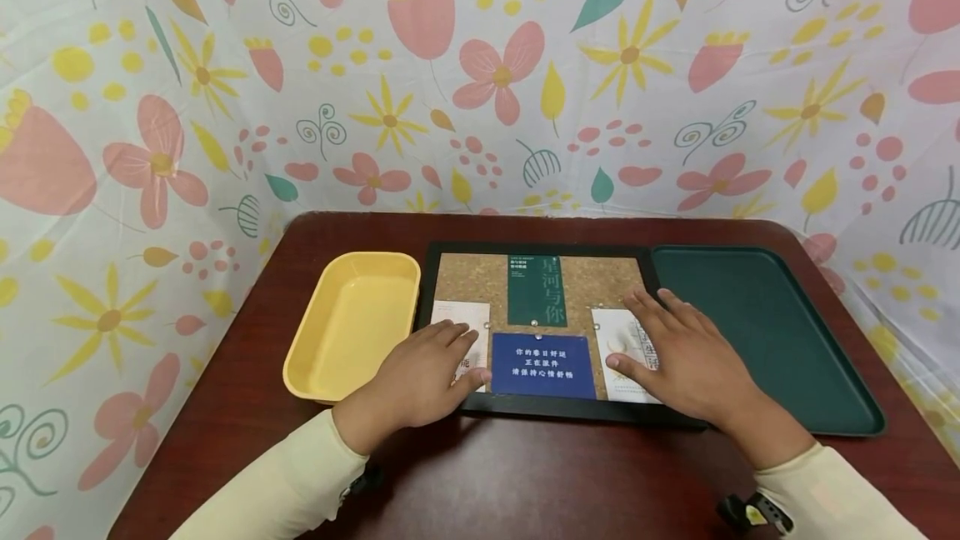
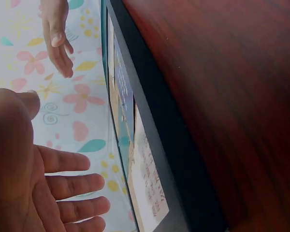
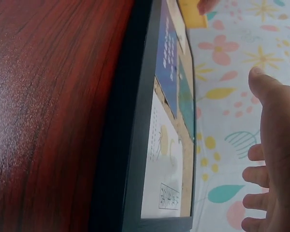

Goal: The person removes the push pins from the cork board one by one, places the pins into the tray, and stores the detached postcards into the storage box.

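Note:
A black-framed cork board (image 1: 461,275) lies flat on the table. Pinned to it are a green card (image 1: 536,290), a blue card (image 1: 543,365), a white card (image 1: 618,332) at right and a pale card (image 1: 465,315) at left. My left hand (image 1: 423,369) hovers over the board's lower left corner, partly hiding the pale card. Over the right side, my right hand (image 1: 686,357) covers part of the white card. Both wrist views show straight, spread fingers, holding nothing and apart from the board. Small round pins (image 1: 534,323) sit at the card edges.
A yellow tray (image 1: 352,327) stands left of the board, close to its frame. On the right lies a dark green tray (image 1: 765,323). All rest on a reddish-brown table (image 1: 547,465), with a flower-patterned cloth (image 1: 480,107) behind.

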`<state>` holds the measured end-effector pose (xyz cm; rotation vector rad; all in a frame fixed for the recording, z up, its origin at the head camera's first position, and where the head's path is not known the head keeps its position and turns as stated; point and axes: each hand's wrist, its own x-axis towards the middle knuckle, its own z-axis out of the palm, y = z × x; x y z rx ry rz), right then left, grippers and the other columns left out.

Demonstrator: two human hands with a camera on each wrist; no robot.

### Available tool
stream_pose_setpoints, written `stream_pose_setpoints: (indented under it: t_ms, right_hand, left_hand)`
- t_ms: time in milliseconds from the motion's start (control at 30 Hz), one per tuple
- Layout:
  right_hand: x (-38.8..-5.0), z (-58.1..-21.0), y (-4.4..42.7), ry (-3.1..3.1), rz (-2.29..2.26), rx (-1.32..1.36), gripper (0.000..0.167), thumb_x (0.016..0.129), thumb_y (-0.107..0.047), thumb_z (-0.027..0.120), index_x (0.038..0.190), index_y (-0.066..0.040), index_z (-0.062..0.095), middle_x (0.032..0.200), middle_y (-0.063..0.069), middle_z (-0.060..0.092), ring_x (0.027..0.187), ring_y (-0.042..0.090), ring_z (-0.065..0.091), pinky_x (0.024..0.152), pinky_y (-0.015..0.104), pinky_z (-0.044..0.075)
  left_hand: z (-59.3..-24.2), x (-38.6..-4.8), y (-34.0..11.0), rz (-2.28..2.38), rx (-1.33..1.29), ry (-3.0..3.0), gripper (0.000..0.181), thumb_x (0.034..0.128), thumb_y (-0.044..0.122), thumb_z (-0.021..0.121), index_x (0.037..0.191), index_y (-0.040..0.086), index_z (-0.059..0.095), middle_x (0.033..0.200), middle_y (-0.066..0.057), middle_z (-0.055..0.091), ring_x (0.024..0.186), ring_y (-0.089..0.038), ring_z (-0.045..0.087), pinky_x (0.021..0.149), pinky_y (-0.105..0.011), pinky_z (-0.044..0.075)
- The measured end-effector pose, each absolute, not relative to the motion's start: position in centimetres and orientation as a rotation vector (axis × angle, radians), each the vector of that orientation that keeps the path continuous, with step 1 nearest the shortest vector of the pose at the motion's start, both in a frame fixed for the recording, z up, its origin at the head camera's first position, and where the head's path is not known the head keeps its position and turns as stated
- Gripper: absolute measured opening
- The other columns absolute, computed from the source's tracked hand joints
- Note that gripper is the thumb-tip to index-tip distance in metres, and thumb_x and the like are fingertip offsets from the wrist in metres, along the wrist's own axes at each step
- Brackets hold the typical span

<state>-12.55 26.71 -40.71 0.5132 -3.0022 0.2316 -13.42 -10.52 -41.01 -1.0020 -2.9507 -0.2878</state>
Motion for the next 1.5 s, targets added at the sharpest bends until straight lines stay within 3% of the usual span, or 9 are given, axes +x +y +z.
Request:
stream_pose_setpoints:
  t_ms: [367, 633, 1000, 1500]
  right_hand:
    - [-13.0, -41.2, 25.4, -2.940, 0.260, 0.529, 0.085, 0.095, -0.063, 0.062, 0.155, -0.005, 0.043, 0.156, 0.023, 0.043, 0.144, 0.046, 0.034, 0.108, 0.070, 0.031]
    - [-13.3, -41.5, 24.8, -2.920, 0.290, 0.560, 0.082, 0.096, -0.067, 0.056, 0.152, -0.007, 0.049, 0.150, 0.021, 0.050, 0.140, 0.045, 0.041, 0.108, 0.069, 0.033]
    - [-13.5, -42.4, 24.1, -2.919, 0.341, 0.572, 0.084, 0.095, -0.070, 0.054, 0.150, -0.007, 0.050, 0.148, 0.019, 0.053, 0.139, 0.043, 0.042, 0.108, 0.068, 0.034]
    - [-14.0, -42.5, 23.1, -2.926, 0.311, 0.616, 0.087, 0.095, -0.072, 0.053, 0.151, -0.005, 0.049, 0.149, 0.020, 0.052, 0.138, 0.045, 0.043, 0.110, 0.066, 0.033]
  left_hand:
    - [-41.8, -12.8, -11.0, -0.243, -1.074, -2.963, 0.069, 0.1047, 0.059, 0.044, 0.147, 0.004, 0.055, 0.148, -0.018, 0.053, 0.140, -0.038, 0.045, 0.118, -0.048, 0.031]
    - [-42.2, -12.5, -11.1, -0.237, -1.071, -2.976, 0.067, 0.1049, 0.058, 0.044, 0.146, 0.007, 0.057, 0.150, -0.019, 0.051, 0.141, -0.038, 0.043, 0.118, -0.049, 0.031]
    - [-42.5, -11.6, -10.7, -0.118, -1.090, -3.128, 0.084, 0.1017, 0.072, 0.028, 0.161, 0.012, 0.035, 0.167, -0.011, 0.025, 0.155, -0.029, 0.014, 0.124, -0.046, 0.015]
    - [-43.6, -10.5, -10.3, -0.175, -1.079, -3.194, 0.086, 0.0994, 0.075, 0.033, 0.163, 0.017, 0.029, 0.169, -0.009, 0.021, 0.155, -0.033, 0.013, 0.122, -0.055, 0.017]
